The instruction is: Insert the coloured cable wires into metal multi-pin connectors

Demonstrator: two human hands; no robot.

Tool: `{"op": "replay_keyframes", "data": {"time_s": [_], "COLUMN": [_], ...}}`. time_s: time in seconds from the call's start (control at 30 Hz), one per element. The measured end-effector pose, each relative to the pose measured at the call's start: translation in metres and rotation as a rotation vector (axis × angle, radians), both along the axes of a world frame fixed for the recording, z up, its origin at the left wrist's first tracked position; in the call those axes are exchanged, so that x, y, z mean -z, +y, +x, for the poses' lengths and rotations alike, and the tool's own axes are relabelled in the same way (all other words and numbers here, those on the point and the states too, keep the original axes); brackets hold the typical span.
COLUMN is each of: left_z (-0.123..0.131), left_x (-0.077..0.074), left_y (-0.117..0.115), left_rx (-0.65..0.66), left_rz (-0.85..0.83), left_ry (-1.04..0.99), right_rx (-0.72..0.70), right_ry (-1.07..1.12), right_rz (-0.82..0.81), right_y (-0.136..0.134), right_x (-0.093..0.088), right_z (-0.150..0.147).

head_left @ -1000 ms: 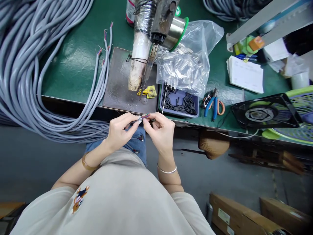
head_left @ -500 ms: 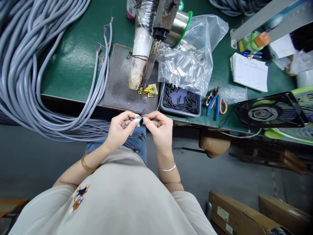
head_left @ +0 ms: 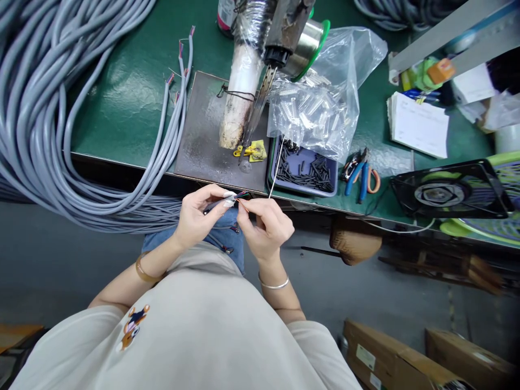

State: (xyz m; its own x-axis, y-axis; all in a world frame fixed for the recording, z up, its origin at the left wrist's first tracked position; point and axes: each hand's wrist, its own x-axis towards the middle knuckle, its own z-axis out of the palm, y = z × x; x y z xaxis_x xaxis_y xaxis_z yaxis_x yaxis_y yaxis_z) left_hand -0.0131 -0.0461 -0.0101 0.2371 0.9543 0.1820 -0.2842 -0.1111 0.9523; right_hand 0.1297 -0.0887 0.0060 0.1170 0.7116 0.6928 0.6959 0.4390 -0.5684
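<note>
My left hand pinches the end of a grey cable, where thin coloured wires fan out past the fingertips. Close beside it, my right hand has its thumb and forefinger closed on a thin orange-red wire from the same end. Both hands are in front of the bench edge, above my lap. A thin white strand rises from behind my right hand across the purple tray, which holds small black tubes. Left of the tray lies a dark metal plate with a yellow piece on it.
Grey cables are heaped at left. Over the plate hang a taped tube and a soldering tool. Behind the tray are a bag of metal parts and a solder spool. Pliers and a black fan are at right.
My right hand has shifted slightly right and down, away from my left fingertips. The white strand now stands out over the tray. The bench view has moved slightly right.
</note>
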Motion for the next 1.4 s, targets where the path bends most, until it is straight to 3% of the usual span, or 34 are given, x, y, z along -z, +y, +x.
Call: {"op": "replay_keyframes", "data": {"time_s": [0.23,0.47,0.63,1.1,1.4], "left_z": [-0.003,-0.002,-0.002,-0.003,0.003], "left_x": [0.004,0.003,0.0,-0.001,-0.009], "left_y": [0.003,0.003,0.004,0.005,-0.003], "left_rx": [0.022,0.036,0.084,0.13,0.056], "left_rz": [-0.017,-0.095,-0.162,-0.179,-0.209], "left_ry": [-0.024,0.005,0.001,0.02,-0.049], "right_rx": [-0.078,-0.018,-0.037,-0.11,-0.103], "right_ry": [0.421,0.411,0.474,0.373,0.627], "right_rz": [-0.419,-0.448,-0.516,-0.554,-0.628], "right_y": [0.0,0.006,0.009,0.013,0.014], "right_x": [-0.009,-0.02,-0.02,-0.026,-0.01], "right_z": [0.006,0.0,0.001,0.009,0.006]}}
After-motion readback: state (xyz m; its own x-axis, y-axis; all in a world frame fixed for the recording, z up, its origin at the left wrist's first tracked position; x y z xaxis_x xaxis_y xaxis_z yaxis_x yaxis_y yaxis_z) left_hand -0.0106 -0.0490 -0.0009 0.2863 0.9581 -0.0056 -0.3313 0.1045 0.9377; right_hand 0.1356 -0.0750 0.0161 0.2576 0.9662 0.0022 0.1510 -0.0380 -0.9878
